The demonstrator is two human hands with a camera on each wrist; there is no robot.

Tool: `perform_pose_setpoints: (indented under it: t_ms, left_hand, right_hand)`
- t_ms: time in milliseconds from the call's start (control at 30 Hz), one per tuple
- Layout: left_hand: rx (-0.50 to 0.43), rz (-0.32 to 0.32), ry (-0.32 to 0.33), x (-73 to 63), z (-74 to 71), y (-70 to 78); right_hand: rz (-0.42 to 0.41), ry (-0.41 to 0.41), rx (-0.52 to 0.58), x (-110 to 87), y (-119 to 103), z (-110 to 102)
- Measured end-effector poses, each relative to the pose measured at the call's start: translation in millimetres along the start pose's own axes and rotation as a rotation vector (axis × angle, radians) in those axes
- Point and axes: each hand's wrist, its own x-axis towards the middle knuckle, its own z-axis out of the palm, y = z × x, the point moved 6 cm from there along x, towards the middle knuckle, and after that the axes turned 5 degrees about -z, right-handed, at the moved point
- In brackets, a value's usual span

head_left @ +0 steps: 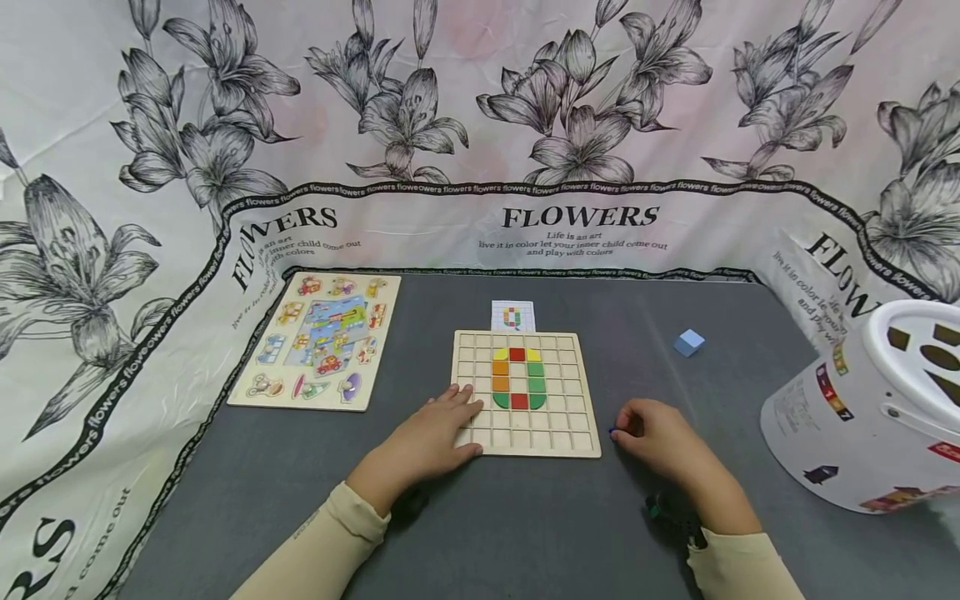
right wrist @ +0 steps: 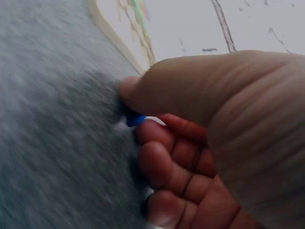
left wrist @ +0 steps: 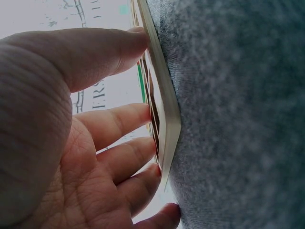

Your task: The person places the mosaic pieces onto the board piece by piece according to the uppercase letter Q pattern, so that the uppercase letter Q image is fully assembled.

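A wooden grid board (head_left: pixel 517 440) lies flat in the middle of the table, with red, yellow, orange and green tiles forming a ring in its cells. My left hand (head_left: pixel 431 433) rests on the board's left edge, its fingers spread and fairly straight; the left wrist view shows the thumb (left wrist: pixel 105 55) touching the board's rim. Just off the board's right side, my right hand (head_left: pixel 663 437) pinches a small blue piece (right wrist: pixel 135 119) between thumb and forefinger, low over the table. Most of that piece is hidden by the fingers. A small pattern card (head_left: pixel 512 317) stands out beyond the board's far edge.
To the left lies a wooden picture puzzle board (head_left: pixel 247 392). A light blue cube (head_left: pixel 688 342) sits at the back right of the grey table (head_left: pixel 480 533). A white bucket (head_left: pixel 795 425) with a holed lid stands at the right. A floral cloth (head_left: pixel 420 229) hangs behind.
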Motion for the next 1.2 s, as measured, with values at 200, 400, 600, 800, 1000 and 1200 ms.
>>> perform_pose_setpoints:
  t_ms: [200,400,600,800,1000,1200]
  left_hand:
    - [0.004,0.006,-0.002,0.7,0.9,3.0]
    - [0.002,0.003,0.0,2.6,1.1,3.7]
    - [0.004,-0.004,-0.005,2.6,2.6,2.9]
    - [0.002,-0.006,-0.001,1.6,2.0,2.3]
    - [-0.005,-0.002,-0.001,1.3,2.1,2.5]
    - [-0.005,0.0,0.002,1.3,1.7,2.6]
  right_hand:
    - [-0.029,0.03,-0.046,10.5,-18,5]
    - [-0.103,0.029,-0.029,31.2,-55,18]
    - [-0.222,-0.02,-0.045,45.6,-81,39]
    - [-0.206,-0.018,-0.01,46.7,-79,45]
    - [-0.167,-0.017,-0.007,43.4,-68,44]
    - [-0.159,-0.022,0.008,42.9,-68,48]
